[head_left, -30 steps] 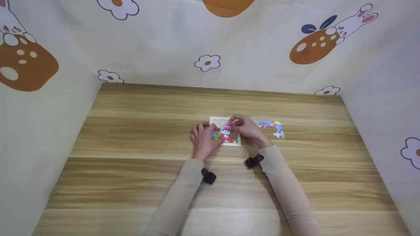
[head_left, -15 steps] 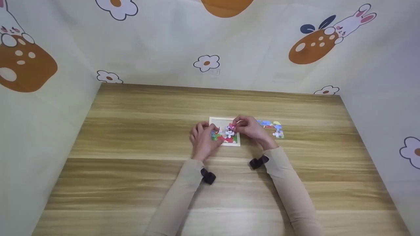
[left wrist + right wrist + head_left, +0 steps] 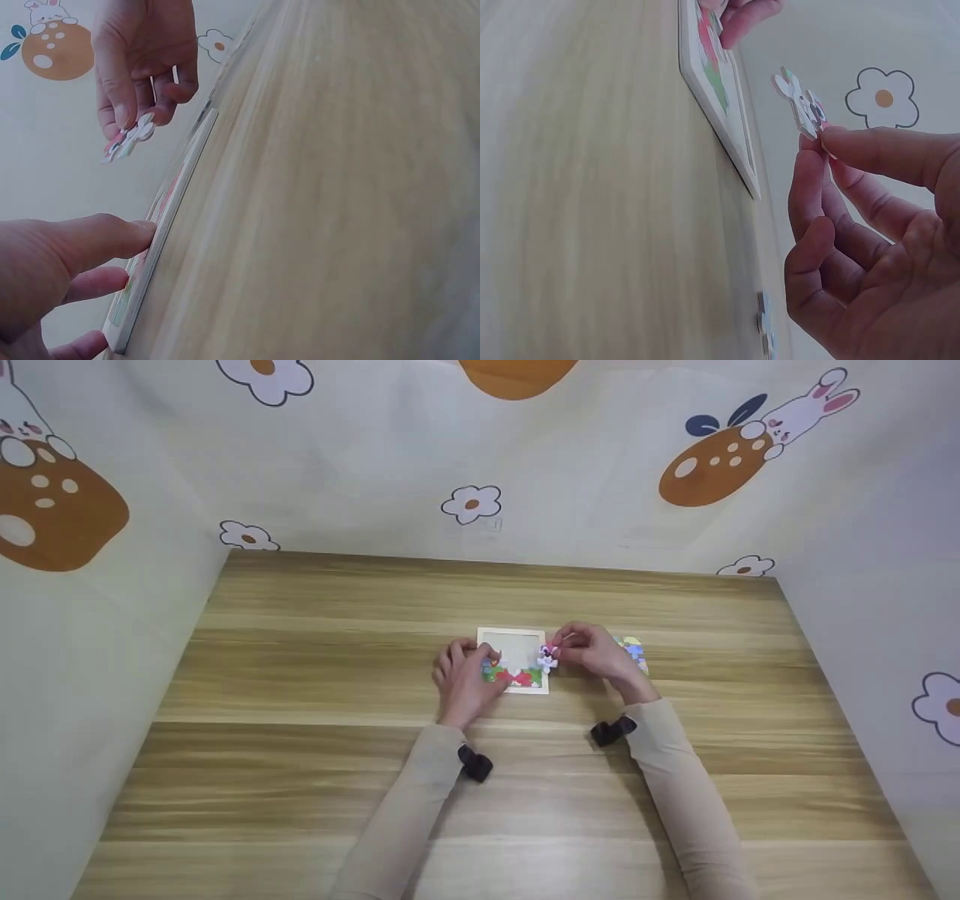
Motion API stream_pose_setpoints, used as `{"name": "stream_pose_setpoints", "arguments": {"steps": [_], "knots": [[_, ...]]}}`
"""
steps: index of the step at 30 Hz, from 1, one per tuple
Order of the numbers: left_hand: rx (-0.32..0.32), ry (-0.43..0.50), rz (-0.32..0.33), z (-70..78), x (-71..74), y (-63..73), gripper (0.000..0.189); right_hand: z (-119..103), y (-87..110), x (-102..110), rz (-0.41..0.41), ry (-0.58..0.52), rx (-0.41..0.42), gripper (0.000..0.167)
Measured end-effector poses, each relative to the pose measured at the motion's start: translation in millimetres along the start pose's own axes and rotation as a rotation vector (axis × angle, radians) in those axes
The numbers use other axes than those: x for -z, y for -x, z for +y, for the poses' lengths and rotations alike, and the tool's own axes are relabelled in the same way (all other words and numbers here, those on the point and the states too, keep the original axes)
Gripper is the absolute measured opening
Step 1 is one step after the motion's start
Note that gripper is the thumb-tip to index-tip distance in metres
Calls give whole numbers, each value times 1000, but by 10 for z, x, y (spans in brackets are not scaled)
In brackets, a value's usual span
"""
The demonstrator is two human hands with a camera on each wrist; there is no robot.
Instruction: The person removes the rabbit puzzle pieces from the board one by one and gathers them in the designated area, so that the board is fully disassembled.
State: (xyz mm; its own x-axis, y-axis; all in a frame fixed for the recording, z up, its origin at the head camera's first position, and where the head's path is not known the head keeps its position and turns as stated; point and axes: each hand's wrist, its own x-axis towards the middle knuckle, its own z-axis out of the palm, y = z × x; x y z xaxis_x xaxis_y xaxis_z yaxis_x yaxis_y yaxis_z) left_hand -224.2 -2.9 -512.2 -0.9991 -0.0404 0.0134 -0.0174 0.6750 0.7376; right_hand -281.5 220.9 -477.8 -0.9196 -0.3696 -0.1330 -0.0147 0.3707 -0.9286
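Observation:
My right hand (image 3: 600,652) pinches a small cluster of jigsaw pieces (image 3: 547,658), white and pink, between thumb and fingertips. The right wrist view shows those pieces (image 3: 801,103) held up off the table, their edges knobbed. They are over the right rim of a square puzzle frame (image 3: 512,631). My left hand (image 3: 466,679) holds this frame at its left and lower side; in the left wrist view the thumb (image 3: 112,236) touches the near rim. Red and green pieces (image 3: 517,678) lie along the frame's bottom, below a bare grey upper part.
More jigsaw pieces (image 3: 634,649) lie on the wooden table (image 3: 337,780) right of the frame, partly hidden behind my right hand. Pale printed walls (image 3: 360,472) stand at the table's back and sides. A black wrist camera (image 3: 476,763) is on each sleeve.
My right hand has lifted the white and pink pieces out of the frame's middle and moved them right, baring more of its grey base. The left hand stays in place.

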Motion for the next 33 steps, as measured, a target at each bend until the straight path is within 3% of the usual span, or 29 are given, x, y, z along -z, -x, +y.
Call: {"name": "stream_pose_setpoints", "arguments": {"steps": [13, 33], "knots": [[-9, -6, -13, -7, -33, -15, 31, 27, 115, 284, 49, 74, -7, 16], [-2, -29, -24, 1, -3, -6, 31, 197, 320, 645, 77, 84, -51, 17]]}}
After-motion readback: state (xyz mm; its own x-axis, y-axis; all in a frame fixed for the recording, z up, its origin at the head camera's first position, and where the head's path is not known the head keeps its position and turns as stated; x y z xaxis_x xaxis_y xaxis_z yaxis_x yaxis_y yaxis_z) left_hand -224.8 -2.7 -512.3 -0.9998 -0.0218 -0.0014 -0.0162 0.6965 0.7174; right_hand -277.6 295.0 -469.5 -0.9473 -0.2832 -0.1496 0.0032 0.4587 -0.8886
